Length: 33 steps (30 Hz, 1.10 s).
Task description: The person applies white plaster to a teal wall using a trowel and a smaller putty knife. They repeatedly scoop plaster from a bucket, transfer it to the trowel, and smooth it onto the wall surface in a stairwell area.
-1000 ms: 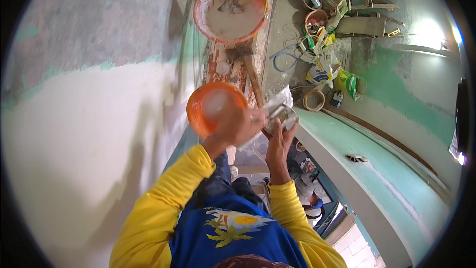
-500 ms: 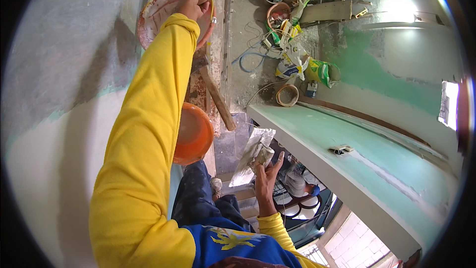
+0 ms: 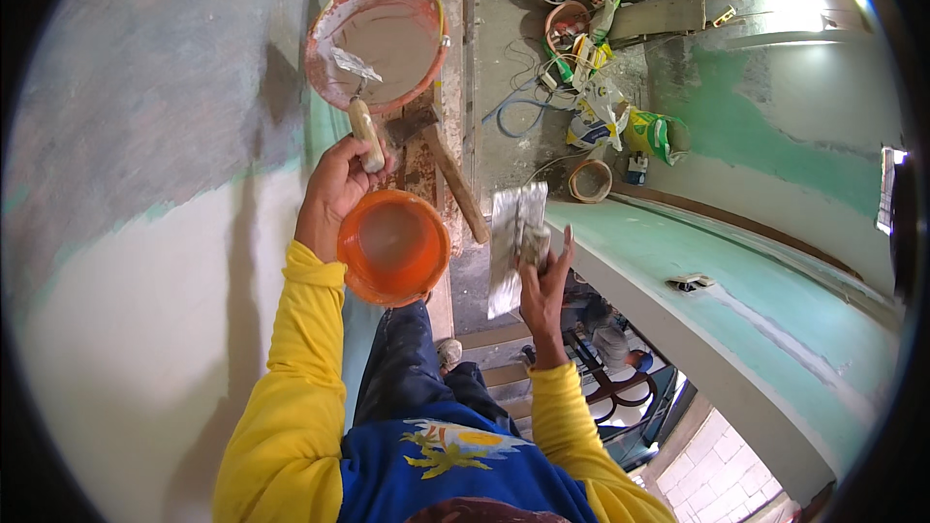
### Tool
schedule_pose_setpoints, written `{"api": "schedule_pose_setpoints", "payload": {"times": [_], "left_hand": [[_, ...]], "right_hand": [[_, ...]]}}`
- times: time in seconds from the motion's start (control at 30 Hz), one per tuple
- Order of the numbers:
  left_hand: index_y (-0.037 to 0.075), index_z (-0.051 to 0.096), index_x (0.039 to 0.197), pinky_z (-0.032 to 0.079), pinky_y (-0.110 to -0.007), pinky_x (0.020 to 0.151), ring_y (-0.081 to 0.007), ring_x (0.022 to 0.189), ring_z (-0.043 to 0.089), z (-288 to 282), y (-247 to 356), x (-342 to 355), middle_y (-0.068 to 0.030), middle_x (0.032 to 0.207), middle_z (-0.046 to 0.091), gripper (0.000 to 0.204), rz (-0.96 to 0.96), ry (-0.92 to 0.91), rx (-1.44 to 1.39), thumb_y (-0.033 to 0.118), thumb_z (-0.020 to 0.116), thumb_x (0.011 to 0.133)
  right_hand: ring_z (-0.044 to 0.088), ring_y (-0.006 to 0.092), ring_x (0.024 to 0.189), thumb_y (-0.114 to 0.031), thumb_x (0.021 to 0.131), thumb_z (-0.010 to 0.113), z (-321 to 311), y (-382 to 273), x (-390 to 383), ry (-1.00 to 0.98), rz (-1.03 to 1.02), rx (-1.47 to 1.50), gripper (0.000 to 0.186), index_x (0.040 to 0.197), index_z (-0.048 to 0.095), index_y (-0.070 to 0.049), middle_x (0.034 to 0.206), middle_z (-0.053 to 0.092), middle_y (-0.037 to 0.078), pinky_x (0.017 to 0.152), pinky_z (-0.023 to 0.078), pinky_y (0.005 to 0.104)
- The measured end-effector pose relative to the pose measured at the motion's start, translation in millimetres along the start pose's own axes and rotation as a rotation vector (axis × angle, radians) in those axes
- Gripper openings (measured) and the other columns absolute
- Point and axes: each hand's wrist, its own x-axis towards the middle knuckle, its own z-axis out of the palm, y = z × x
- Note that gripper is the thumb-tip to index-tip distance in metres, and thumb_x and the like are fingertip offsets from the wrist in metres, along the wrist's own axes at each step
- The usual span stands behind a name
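My left hand [image 3: 327,186] is closed around the wooden handle of a small trowel [image 3: 365,134]. Its plaster-smeared blade is over the round bucket [image 3: 316,34] of pinkish-grey plaster at the far left; whether it touches the plaster I cannot tell. Between that bucket and my legs is an orange bucket [image 3: 351,257], its bottom pale and cloudy. A hammer [image 3: 453,179] with a wooden handle lies to the right of the two buckets. In my right hand [image 3: 545,295], a flat plastering trowel [image 3: 506,247] is held by its grip, its blade streaked white.
The buckets stand along a narrow wooden plank [image 3: 450,68] beside the part-plastered wall [image 3: 155,184]. Steps [image 3: 499,337] drop away below my feet, where a person [image 3: 612,341] is. A green half-wall [image 3: 620,237] runs along the right; bags [image 3: 649,136] and cords lie on the far floor.
My left hand has come back from inside the plaster bucket toward me with the small trowel. My right hand has shifted slightly up and right, and the flat trowel is turned more upright.
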Motion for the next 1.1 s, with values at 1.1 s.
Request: {"api": "schedule_pose_setpoints", "payload": {"times": [1.1], "left_hand": [[0.002,0.064,0.129,0.055,-0.035,0.084,-0.0277,0.091,0.071,-12,17,-149,-0.0171,0.106,0.074,0.043,0.618,0.341,1.387,0.022,0.075,0.092]], "right_hand": [[0.066,0.0436,0.099,-0.013,0.097,0.062,156,-102,129,-0.022,-0.735,-0.670,0.063,0.150,0.030,-0.002,0.117,0.064,0.028,0.086,0.053,0.0491]]}}
